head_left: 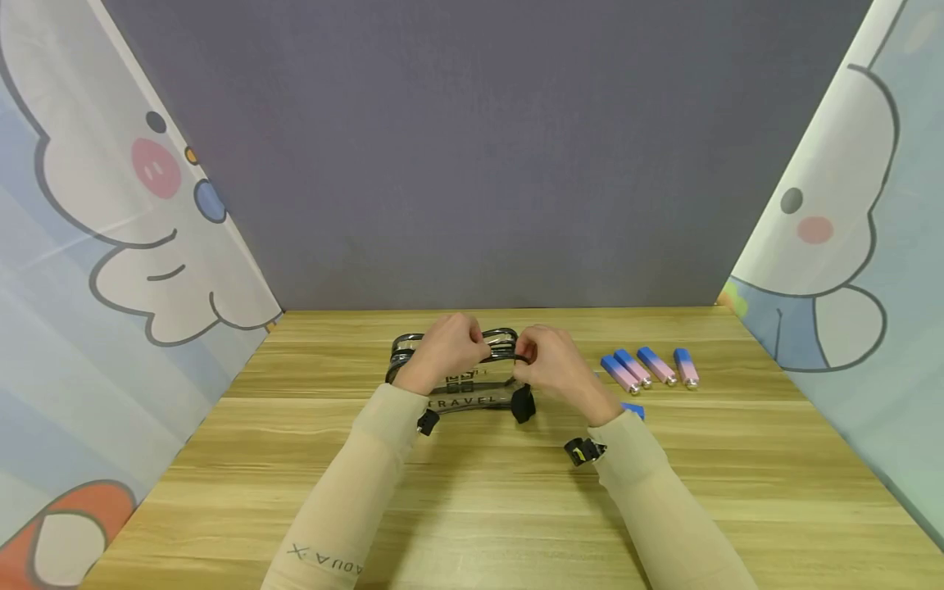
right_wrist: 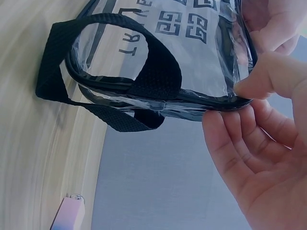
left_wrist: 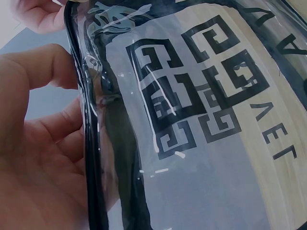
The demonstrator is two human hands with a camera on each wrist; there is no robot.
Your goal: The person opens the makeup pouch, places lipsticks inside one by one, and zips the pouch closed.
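Note:
A clear plastic travel pouch (head_left: pixel 465 393) with black piping and black lettering stands on the wooden table. My left hand (head_left: pixel 445 352) pinches its top edge near the middle; in the left wrist view the thumb and fingers of that hand (left_wrist: pixel 43 143) lie on either side of the black edge. At the pouch's upper right corner, my right hand (head_left: pixel 556 369) pinches the rim, thumb on one side and fingers on the other in the right wrist view. A black strap loop (right_wrist: pixel 158 62) hangs from that end. The pouch's left end is partly hidden by my left hand.
Several blue-to-pink tubes (head_left: pixel 656 366) with shiny ends lie right of my right hand. Another blue piece (head_left: pixel 633 410) shows partly behind the right wrist. A grey wall (head_left: pixel 487 164) backs the table, with cartoon-printed curtains (head_left: pixel 833 180) at both sides.

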